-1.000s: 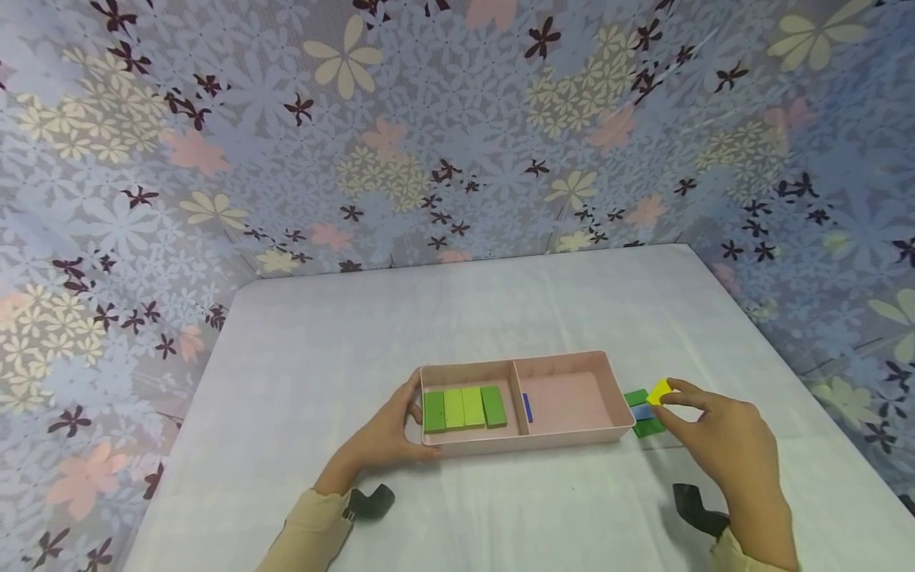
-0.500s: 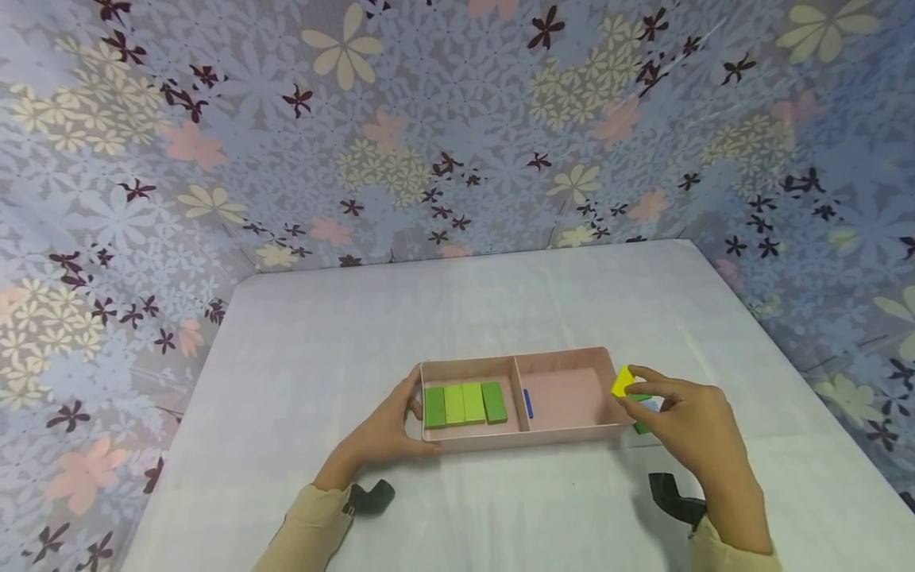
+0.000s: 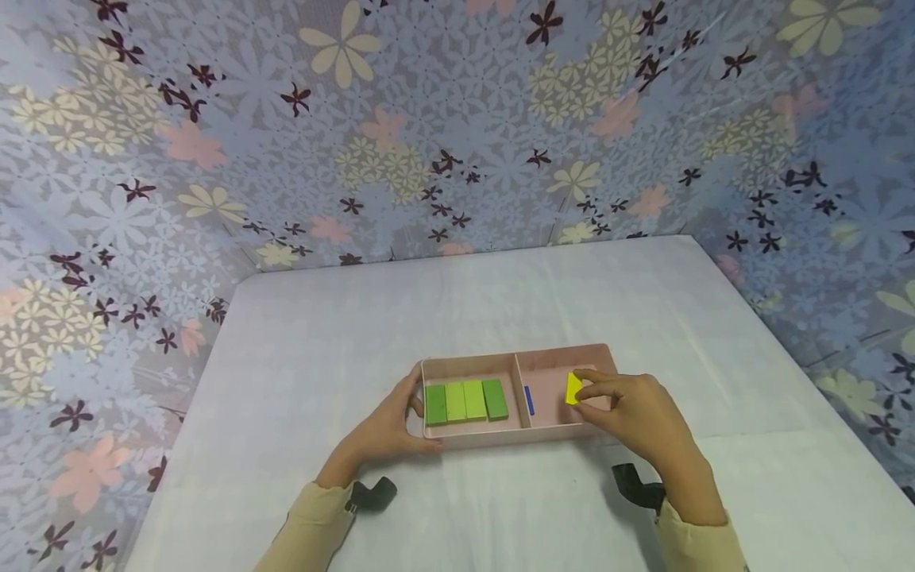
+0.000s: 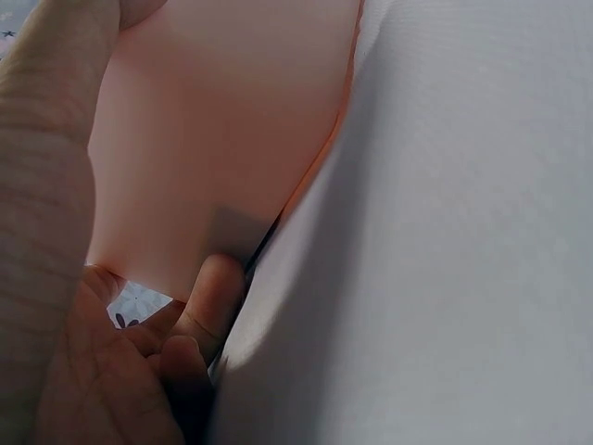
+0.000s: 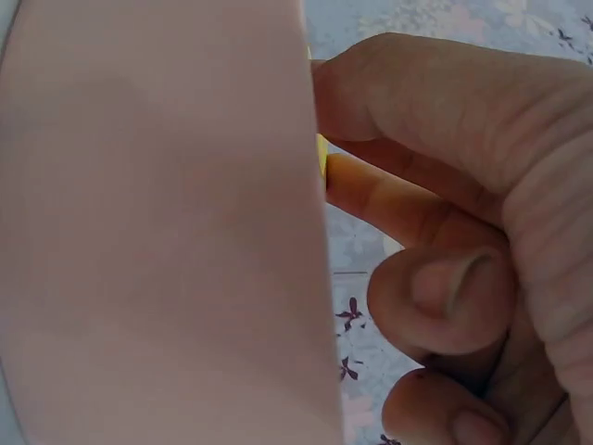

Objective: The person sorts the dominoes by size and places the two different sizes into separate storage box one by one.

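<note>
A pink two-compartment box [image 3: 477, 438] lies lengthwise on the white-covered table. My left hand [image 3: 382, 429] grips its left end, thumb at the front corner and fingers at the back; the left wrist view shows fingers [image 4: 215, 297] against the box's outer wall. Over the right compartment, my right hand [image 3: 639, 409] pinches a yellow block [image 3: 573, 388] between thumb and fingertips. In the right wrist view, the box wall [image 5: 167, 232] hides most of that block. Several green and lime blocks [image 3: 465, 400] stand in a row in the left compartment. A thin blue piece [image 3: 529, 400] lies by the divider.
The white cloth-covered table [image 3: 457, 310] spreads around the box. Flower-patterned covering [image 3: 457, 119] rises behind and at both sides. Black wrist mounts [image 3: 638, 486] sit at both wrists. My right hand covers the spot beyond the box's right end.
My right hand has carried the yellow block leftward, from the green and blue pieces beside the box to over the right compartment. My left hand keeps its grip in place.
</note>
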`<action>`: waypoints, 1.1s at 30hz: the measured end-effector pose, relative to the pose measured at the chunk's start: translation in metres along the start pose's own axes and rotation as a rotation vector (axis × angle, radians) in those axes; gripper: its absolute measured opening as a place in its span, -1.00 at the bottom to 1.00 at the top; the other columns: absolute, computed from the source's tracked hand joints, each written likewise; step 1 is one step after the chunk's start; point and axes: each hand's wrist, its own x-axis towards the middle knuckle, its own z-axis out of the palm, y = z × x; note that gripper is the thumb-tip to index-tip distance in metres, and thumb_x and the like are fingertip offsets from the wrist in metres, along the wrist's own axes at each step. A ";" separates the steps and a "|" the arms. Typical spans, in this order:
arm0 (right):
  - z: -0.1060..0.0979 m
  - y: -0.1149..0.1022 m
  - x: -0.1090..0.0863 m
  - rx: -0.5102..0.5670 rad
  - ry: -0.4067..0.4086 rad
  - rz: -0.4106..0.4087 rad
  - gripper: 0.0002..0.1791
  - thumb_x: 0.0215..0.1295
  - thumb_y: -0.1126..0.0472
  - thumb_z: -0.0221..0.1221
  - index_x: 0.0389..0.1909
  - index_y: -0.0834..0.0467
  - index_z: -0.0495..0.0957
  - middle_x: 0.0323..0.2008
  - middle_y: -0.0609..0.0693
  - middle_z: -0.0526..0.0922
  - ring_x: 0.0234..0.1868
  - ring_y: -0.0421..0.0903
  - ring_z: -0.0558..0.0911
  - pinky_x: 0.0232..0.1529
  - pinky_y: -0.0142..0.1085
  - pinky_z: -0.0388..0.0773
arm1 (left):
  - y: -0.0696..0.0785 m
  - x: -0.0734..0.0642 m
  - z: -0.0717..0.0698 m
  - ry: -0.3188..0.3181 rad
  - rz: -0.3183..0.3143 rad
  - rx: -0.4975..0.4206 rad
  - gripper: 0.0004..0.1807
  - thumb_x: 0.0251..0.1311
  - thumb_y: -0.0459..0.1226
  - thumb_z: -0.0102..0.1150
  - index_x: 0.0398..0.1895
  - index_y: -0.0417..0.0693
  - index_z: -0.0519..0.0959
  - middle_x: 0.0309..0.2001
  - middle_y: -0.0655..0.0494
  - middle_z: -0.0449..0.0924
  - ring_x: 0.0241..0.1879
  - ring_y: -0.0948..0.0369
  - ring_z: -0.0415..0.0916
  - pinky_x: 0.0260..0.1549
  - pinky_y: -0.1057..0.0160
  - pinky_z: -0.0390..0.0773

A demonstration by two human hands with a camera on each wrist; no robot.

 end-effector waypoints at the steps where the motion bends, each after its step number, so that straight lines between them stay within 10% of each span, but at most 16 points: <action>1: 0.001 -0.001 0.002 -0.007 -0.008 -0.003 -0.89 0.00 0.12 0.42 -0.41 -0.01 0.75 -0.03 -0.02 0.66 -0.73 -0.28 0.27 -0.69 -0.40 0.21 | 0.000 0.000 0.000 0.002 0.001 0.000 0.42 -0.31 0.15 0.52 0.51 0.32 -0.35 -0.12 0.25 0.37 -0.26 0.27 0.34 -0.32 0.29 0.38; 14: 0.018 0.004 0.026 -0.069 -0.142 -0.083 -0.95 0.00 0.15 0.42 -0.46 -0.04 0.77 -0.04 -0.09 0.67 -0.22 -0.09 0.67 -0.30 -0.21 0.52 | 0.004 -0.002 0.002 -0.001 0.009 0.001 0.43 -0.31 0.16 0.52 0.53 0.20 -0.31 -0.10 0.24 0.35 -0.20 0.29 0.36 -0.31 0.29 0.38; 33: 0.036 0.002 0.048 -0.022 -0.286 -0.066 -0.92 -0.07 0.17 0.46 -0.57 -0.08 0.73 -0.13 -0.10 0.70 -0.23 -0.16 0.67 -0.28 -0.27 0.56 | 0.003 0.000 -0.003 0.012 0.019 0.020 0.43 -0.31 0.15 0.52 0.53 0.17 -0.31 -0.18 0.21 0.39 -0.31 0.26 0.33 -0.36 0.29 0.37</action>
